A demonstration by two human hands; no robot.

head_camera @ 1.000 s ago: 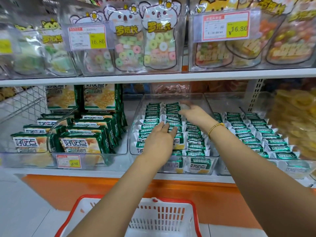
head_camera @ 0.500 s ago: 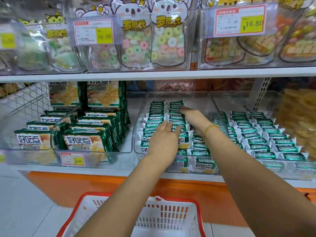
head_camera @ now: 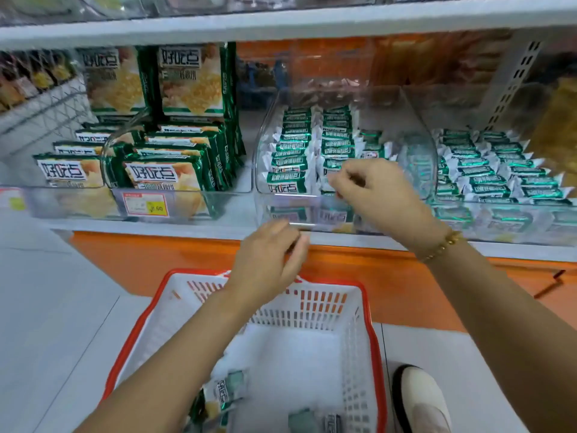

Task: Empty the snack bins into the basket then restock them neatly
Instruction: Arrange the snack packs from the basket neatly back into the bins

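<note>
Head view: right hand point(head_camera: 374, 198) is hovering at the front of the middle snack bin point(head_camera: 259, 157), fingers bent onto the front-row packets point(head_camera: 288, 186); whether it is gripping cannot be told. Left hand point(head_camera: 268, 260) is hanging loosely curled, nothing seen in it, nearer the basket point(head_camera: 139, 323) directly below.

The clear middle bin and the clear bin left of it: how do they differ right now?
The middle clear plastic bin holds small green-and-white snack packets in rows; the left clear plastic bin holds large green cracker bags standing on end. The left bin carries a white-and-yellow price tag in front; the middle bin shows none. Both are transparent and stocked.
</note>
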